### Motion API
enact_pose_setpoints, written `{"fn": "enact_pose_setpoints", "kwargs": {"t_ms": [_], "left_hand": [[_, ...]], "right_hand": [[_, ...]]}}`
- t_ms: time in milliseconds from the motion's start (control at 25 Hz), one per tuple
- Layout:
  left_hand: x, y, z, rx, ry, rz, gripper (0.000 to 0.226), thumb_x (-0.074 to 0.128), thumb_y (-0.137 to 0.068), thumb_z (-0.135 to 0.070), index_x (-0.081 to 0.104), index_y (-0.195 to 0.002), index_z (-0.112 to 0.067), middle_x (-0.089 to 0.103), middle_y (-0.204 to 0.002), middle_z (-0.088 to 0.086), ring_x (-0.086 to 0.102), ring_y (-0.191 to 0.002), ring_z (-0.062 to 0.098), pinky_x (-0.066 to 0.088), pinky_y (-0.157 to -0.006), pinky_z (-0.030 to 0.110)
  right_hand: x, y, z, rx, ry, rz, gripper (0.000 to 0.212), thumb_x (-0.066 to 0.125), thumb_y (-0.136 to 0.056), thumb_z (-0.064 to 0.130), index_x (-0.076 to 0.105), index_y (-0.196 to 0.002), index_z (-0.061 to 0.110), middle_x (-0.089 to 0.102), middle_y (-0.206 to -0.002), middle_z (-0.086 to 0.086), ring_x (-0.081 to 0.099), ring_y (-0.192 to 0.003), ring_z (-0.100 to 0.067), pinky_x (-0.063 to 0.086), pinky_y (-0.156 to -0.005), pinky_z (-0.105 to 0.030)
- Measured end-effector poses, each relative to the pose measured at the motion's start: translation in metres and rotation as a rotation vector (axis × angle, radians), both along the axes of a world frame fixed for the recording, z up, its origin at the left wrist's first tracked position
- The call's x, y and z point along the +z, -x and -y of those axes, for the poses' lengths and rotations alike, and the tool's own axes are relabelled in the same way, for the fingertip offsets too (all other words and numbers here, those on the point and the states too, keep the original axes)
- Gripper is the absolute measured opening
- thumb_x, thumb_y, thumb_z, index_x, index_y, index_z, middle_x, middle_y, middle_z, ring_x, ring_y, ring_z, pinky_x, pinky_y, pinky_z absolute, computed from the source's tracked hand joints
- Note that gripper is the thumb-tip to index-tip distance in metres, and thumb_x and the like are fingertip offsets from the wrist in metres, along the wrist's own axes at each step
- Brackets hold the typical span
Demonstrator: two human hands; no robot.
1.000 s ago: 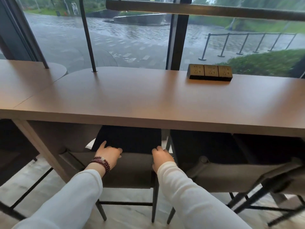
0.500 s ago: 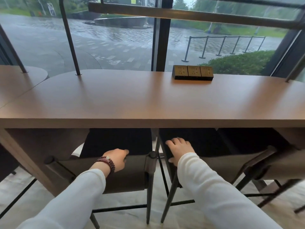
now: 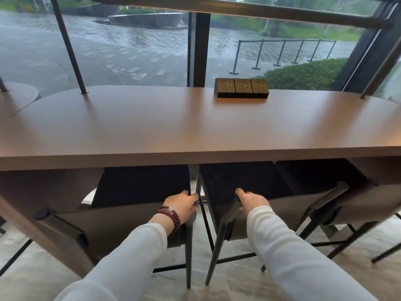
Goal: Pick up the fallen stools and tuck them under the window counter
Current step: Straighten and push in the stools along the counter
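Note:
Three stools stand upright under the brown window counter (image 3: 195,127). The left stool (image 3: 121,222) has a low grey backrest, a black seat and thin black legs. My left hand (image 3: 183,205), with a red bead bracelet, grips the right end of that backrest. My right hand (image 3: 251,199) grips the left end of the middle stool's backrest (image 3: 288,205). A third stool (image 3: 366,203) leans at the far right, with its seat partly under the counter. All the seats are largely hidden by the counter top.
A black triple socket block (image 3: 242,88) sits at the back of the counter. Slanted metal rods (image 3: 69,46) rise from the counter top at left and right. A counter support panel (image 3: 39,227) stands left of the left stool. Pale floor (image 3: 238,279) lies below.
My right hand left the left stool's backrest and took the middle stool's. My left hand slid to the right end of the left backrest. The view turned right.

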State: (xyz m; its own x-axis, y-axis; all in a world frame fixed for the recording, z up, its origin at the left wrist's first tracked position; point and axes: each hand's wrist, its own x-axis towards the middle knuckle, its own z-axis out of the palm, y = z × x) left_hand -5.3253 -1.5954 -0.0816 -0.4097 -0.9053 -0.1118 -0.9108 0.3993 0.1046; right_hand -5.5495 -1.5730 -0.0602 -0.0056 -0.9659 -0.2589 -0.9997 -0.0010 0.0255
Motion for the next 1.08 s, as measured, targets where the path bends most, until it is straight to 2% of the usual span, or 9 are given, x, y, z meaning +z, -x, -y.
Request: {"fn": "enact_pose_setpoints", "kwargs": {"t_ms": [200, 400, 680, 840, 960, 1080], "left_hand": [[-0.001, 0.0, 0.001, 0.011, -0.003, -0.01, 0.037, 0.041, -0.097, -0.039, 0.044, -0.13, -0.023, 0.054, -0.119, 0.004, 0.06, -0.088, 0.019, 0.044, -0.062, 0.023], [-0.003, 0.0, 0.0, 0.031, 0.013, -0.004, 0.036, 0.041, -0.097, -0.04, 0.045, -0.127, -0.023, 0.053, -0.117, 0.004, 0.049, -0.073, 0.014, 0.044, -0.061, 0.025], [0.0, 0.0, -0.001, 0.054, -0.018, -0.012, 0.034, 0.042, -0.096, -0.038, 0.045, -0.127, -0.024, 0.053, -0.116, 0.004, 0.05, -0.073, 0.015, 0.044, -0.06, 0.026], [0.003, 0.0, -0.002, 0.084, -0.067, -0.033, 0.04, 0.044, -0.095, -0.038, 0.04, -0.133, -0.025, 0.053, -0.12, 0.004, 0.06, -0.089, 0.02, 0.05, -0.066, 0.028], [0.008, -0.006, -0.006, 0.119, -0.097, -0.099, 0.059, 0.051, -0.091, -0.042, 0.027, -0.143, -0.027, 0.052, -0.128, 0.004, 0.059, -0.104, 0.022, 0.052, -0.081, 0.032], [0.016, -0.025, -0.014, 0.165, -0.014, -0.167, 0.069, 0.054, -0.089, -0.044, 0.021, -0.146, -0.026, 0.049, -0.136, 0.003, 0.054, -0.116, 0.022, 0.046, -0.096, 0.035]], "right_hand": [[-0.001, 0.0, 0.0, 0.008, 0.028, 0.034, 0.061, 0.059, -0.085, 0.006, 0.031, -0.137, 0.02, 0.062, -0.106, -0.006, 0.064, -0.092, -0.026, 0.046, -0.078, -0.032], [-0.003, -0.003, 0.002, -0.006, 0.036, 0.07, 0.059, 0.057, -0.085, 0.001, 0.033, -0.135, 0.019, 0.065, -0.104, -0.005, 0.064, -0.092, -0.026, 0.048, -0.087, -0.035], [-0.004, -0.019, 0.008, 0.03, 0.037, 0.074, 0.065, 0.059, -0.083, 0.0, 0.03, -0.138, 0.02, 0.064, -0.104, -0.003, 0.064, -0.092, -0.025, 0.046, -0.088, -0.036], [0.006, -0.022, 0.012, 0.007, -0.036, 0.063, 0.062, 0.054, -0.084, -0.001, 0.029, -0.138, 0.018, 0.063, -0.097, -0.005, 0.063, -0.09, -0.027, 0.044, -0.075, -0.033], [0.018, -0.038, 0.019, 0.008, -0.078, 0.065, 0.073, 0.06, -0.082, 0.006, 0.023, -0.144, 0.017, 0.056, -0.122, -0.011, 0.055, -0.112, -0.032, 0.041, -0.096, -0.044], [0.027, -0.074, 0.026, 0.163, 0.056, 0.108, 0.074, 0.066, -0.082, 0.018, 0.024, -0.143, 0.019, 0.048, -0.135, -0.011, 0.043, -0.127, -0.032, 0.035, -0.105, -0.048]]}}
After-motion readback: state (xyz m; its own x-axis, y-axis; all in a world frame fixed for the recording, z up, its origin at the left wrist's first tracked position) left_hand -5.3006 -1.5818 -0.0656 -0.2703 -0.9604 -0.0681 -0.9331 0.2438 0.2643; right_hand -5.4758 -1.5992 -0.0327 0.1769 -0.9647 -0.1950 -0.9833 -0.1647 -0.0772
